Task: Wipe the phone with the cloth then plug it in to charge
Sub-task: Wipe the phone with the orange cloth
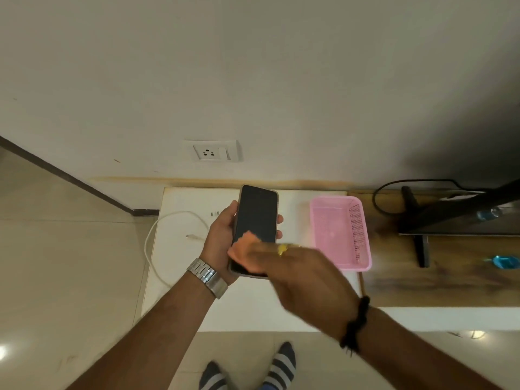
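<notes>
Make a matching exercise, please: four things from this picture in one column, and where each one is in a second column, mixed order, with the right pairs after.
Things:
1. phone
2. orange cloth
3. pink basket
4. white charging cable

Places:
A. lying in a loop on the white table, left of the hands
B. held in the left hand, screen up
C. standing empty on the table, right of the phone
D. pressed on the lower screen by the right hand

Pairs: 1-B, 2-D, 3-C, 4-A
</notes>
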A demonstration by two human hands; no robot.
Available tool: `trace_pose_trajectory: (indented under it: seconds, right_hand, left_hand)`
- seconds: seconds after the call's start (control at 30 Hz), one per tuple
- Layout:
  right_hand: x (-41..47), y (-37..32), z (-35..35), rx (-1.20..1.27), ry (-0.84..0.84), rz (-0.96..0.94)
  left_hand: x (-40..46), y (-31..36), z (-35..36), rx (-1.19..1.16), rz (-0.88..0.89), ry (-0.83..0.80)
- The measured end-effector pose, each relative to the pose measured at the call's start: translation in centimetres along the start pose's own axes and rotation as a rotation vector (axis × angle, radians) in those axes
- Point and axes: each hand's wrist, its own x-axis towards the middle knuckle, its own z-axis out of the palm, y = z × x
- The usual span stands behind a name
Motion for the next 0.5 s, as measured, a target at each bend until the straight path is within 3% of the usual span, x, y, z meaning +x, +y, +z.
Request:
trace_pose_trajectory:
  seconds: [0.07, 0.1, 0.17, 0.27, 0.33, 0.43, 0.5]
  right_hand:
    - [1.9, 2.3, -3.0, -0.033, 0.278, 0.111]
    - [3.3, 3.4, -4.3, -0.095, 0.316, 0.181]
    - [4.8, 4.4, -3.9, -0.144, 0.163, 0.255]
    - [3.1, 3.9, -0.5, 0.087, 0.063, 0.276]
    - [0.5, 3.6, 1.6, -0.002, 0.080, 0.044]
    - [0.2, 6.0, 1.7, -0.165, -0.099, -0.134]
    - [2.6, 8.3, -0.4, -0.078, -0.023, 0.026]
  left_hand:
    - [0.7, -0.5, 0.9, 0.016, -0.005, 0.011]
    - [1.0, -0.8, 1.5, 0.023, -0.004, 0.012]
    - [1.6, -1.2, 2.7, 0.032, 0.006, 0.025]
    - [2.4, -0.9, 3.6, 0.001, 0.021, 0.046]
    - [2.8, -0.6, 3.3, 0.009, 0.036, 0.039]
    - [3.0, -1.2, 2.2, -0.038, 0.011, 0.005]
    - [3.1, -2.0, 2.1, -0.057, -0.031, 0.009]
